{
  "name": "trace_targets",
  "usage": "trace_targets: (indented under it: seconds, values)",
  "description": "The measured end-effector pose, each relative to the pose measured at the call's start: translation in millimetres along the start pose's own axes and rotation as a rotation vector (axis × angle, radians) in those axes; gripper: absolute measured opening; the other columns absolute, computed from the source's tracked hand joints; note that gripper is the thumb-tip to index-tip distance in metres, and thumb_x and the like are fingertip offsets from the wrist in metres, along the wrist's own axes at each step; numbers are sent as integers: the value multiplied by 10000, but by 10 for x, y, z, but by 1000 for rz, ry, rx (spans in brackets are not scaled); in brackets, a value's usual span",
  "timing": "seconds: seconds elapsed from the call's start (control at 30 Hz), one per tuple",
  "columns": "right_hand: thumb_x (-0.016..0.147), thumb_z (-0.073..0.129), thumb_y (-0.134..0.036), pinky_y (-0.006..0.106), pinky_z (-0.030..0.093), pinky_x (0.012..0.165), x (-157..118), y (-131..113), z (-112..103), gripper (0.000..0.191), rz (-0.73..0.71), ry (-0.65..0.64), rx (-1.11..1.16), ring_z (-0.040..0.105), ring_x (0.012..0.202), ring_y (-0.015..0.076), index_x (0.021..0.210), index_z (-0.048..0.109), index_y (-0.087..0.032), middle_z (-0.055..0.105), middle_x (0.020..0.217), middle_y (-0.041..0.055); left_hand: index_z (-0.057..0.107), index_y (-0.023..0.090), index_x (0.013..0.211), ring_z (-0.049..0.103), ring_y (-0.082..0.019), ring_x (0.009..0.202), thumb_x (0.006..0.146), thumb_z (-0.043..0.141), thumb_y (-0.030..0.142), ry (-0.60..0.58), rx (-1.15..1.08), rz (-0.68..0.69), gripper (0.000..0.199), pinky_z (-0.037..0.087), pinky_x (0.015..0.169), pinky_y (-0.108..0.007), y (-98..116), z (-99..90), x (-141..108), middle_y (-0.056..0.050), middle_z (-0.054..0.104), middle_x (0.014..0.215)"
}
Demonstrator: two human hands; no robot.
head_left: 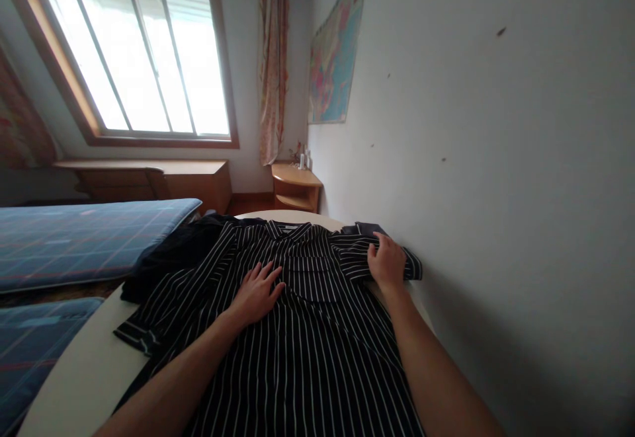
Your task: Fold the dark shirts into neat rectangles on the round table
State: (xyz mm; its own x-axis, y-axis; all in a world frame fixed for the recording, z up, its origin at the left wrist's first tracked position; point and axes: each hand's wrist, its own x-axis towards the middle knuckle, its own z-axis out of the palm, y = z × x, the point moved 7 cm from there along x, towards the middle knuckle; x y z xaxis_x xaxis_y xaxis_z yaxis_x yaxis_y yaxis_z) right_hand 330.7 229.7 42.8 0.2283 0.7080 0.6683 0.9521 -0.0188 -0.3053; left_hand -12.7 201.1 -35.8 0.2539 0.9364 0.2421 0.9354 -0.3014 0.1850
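Note:
A black shirt with white stripes [307,331] lies spread out, collar at the far side, over a pale round table [74,371]. My left hand [258,293] rests flat on the shirt's chest, its fingers spread. On the sleeve at the right lies my right hand [386,262], fingers slightly bent and apart, with the cuff sticking out beyond it. The other sleeve [149,324] stretches toward the table's left edge. Dark clothing [169,252] is bunched beside the shirt at the left, and a dark folded cloth [364,228] lies behind the right sleeve.
A white wall [496,225] stands close along the right side. Blue plaid mattresses [89,238] are at the left. Farther back are a low wooden cabinet [198,176], a corner shelf [297,176] with small items, a window [143,53] and a wall map [335,53].

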Motion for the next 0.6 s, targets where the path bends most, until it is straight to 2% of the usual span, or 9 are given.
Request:
trace_targets:
  seconds: [0.1,0.2,0.3,0.4,0.5,0.6]
  values:
    - [874,533,-350,553,287,1050,-51,200,-22,528,173,-12,-176,465,1249,365,1356,502,-138,527,1391,184,482,262,1449,294,-356,1446,989,377,514,11,-5,7,534,283,1150,-536,-13,22,5,-81,417,1537]
    - [869,544,-436,618,271,1042,-94,318,-2,586,292,-106,-228,481,1232,390,1372,498,-140,528,1388,193,484,268,1447,295,-352,1446,989,374,519,27,-8,15,534,287,1149,-537,-22,33,6,-75,422,1535]
    - [891,514,-418,610,304,1023,-81,342,9,471,300,-189,-233,538,1163,365,1285,587,-170,615,1273,162,493,261,1441,303,-351,1443,988,385,510,36,-12,16,529,287,1151,-538,-22,31,3,-79,428,1530]
    - [899,510,-382,555,378,967,-55,337,-5,338,282,-233,-229,556,1125,351,1128,676,-196,665,1166,131,492,262,1442,301,-355,1443,986,395,506,36,-18,16,527,289,1151,-541,-19,28,0,-79,429,1530]
    - [909,501,-378,505,418,925,-47,332,-33,302,286,-224,-196,561,1114,337,1062,691,-199,667,1138,125,490,263,1445,298,-365,1442,988,383,516,25,-10,13,534,291,1148,-543,-26,36,3,-78,421,1535]
    - [917,490,-376,519,395,963,-55,359,-76,329,337,-155,-181,546,1151,334,1130,666,-198,643,1194,134,483,259,1449,292,-366,1444,988,380,517,12,-9,12,539,286,1148,-544,-35,46,7,-77,412,1541]
